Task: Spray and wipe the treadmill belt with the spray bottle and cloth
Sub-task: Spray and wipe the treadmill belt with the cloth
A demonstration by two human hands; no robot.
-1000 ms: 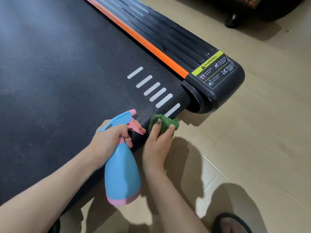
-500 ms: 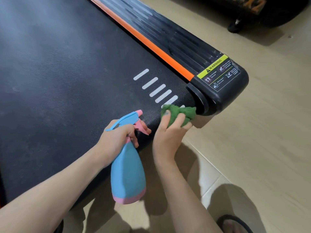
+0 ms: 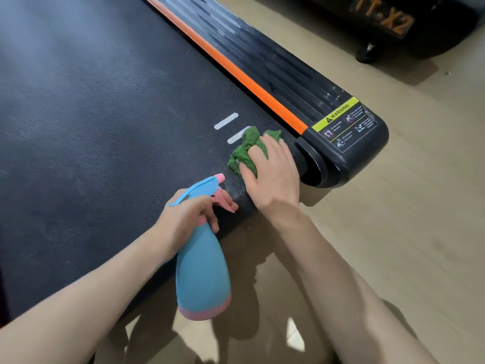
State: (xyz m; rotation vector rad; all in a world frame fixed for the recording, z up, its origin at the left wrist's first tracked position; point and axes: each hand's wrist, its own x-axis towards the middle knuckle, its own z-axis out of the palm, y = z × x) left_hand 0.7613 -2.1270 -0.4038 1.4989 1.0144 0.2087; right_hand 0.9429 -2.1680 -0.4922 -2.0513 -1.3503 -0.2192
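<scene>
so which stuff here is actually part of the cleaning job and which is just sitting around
Part of the job:
- treadmill belt
- green cloth, pressed on the belt under the right hand
- blue and pink spray bottle, gripped by the left hand

Just there:
- orange side strip
- warning sticker
- black machine with orange lettering on the floor
- sandal
</scene>
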